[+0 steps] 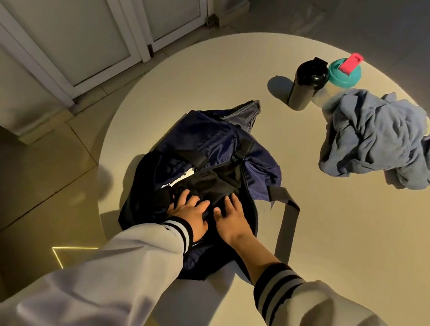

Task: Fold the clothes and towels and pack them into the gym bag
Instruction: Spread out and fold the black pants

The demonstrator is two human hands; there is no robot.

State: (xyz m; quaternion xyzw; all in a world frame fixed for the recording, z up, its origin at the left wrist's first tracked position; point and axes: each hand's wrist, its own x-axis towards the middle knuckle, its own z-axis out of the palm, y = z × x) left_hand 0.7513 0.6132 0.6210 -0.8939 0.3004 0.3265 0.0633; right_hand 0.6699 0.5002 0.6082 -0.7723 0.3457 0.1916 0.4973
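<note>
Hands: my left hand [189, 213] and right hand [230, 217] lie side by side, fingers spread flat, pressing down and pinching nothing.
Under palms: a black garment [212, 185], in the open mouth of the bag.
Gym bag: navy gym bag [213, 133] on the near-left part of the bench [351, 244], unzipped, strap trailing right.
Left to do: the blue towel [378, 140] lies crumpled and unfolded, well apart from the bag.
Far edge: black bottle [306, 87], teal-lidded bottle [345, 70] just beside it.
Progress: I judge it about halfway.
</note>
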